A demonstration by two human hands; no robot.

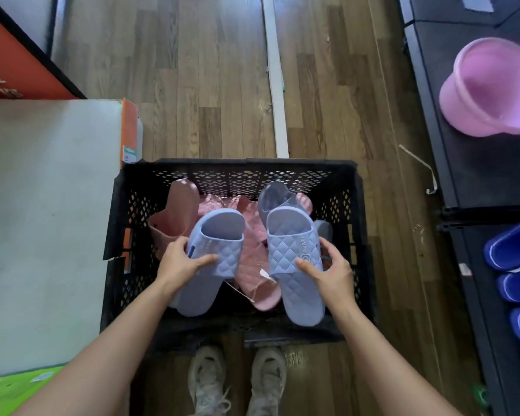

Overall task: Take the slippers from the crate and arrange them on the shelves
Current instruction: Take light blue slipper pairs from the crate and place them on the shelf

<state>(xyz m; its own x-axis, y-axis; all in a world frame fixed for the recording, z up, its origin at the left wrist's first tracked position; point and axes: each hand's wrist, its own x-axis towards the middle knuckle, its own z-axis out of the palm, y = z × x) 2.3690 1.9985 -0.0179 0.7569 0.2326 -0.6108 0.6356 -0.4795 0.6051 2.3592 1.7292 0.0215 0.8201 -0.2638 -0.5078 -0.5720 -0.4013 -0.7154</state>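
The person's two bare forearms are reaching forward and down from the bottom edge of the view, over a pair of pale sneakers [207, 376] standing on the wooden floor [207, 70]. The left hand [180, 259] is gripping a light blue slipper [213, 235] by its quilted strap, thumb lying across the top and fingers curling round the outer side. The right hand [332, 270] is gripping a second light blue slipper [291, 244] the same way, thumb on the strap and fingers wrapping its outer edge. Both slippers are pointing heel toward the person and are being held side by side, slightly apart, over the black crate [237, 168]. A small tag [264, 273] on a string is hanging between the two hands.

Beneath and beyond the hands, pink slippers [174, 211] are lying jumbled inside the crate, one leaning against its left wall. A grey-blue slipper [275, 195] is resting just past the right hand, near the far wall.

To the right of the right hand, well apart, a dark shelf [478, 175] is carrying a row of dark blue slippers [511, 247], and farther along it a pink basin [493, 85] is sitting. Left of the left hand, a large pale box [42, 220] is standing beside the crate.
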